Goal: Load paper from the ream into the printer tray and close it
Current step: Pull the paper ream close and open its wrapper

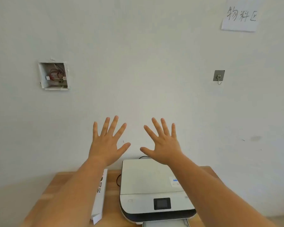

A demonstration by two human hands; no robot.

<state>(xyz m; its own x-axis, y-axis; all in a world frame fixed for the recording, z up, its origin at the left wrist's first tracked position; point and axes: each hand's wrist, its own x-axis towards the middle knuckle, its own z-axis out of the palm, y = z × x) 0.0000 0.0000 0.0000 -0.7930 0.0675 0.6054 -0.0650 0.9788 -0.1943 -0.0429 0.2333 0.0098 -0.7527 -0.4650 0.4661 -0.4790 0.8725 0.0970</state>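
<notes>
Ream (100, 194): laid on the wooden table (52, 185) just left of the printer (152, 182); judged heavy, sheets limp and slippery, best gripped at both ends.
Tray (166, 224): seen protruding at the printer's front.
Hands: left hand (106, 149) and right hand (165, 148) raised, fingers splayed wide, nothing held.

Both hands are up, fingers spread wide, backs to the camera: left hand (107, 143), right hand (164, 143), holding nothing. Below them the white printer (152, 182) sits on the wooden table (52, 189), its tray (166, 223) poking out in front, paper ream (100, 194) just beside it on the left.
</notes>
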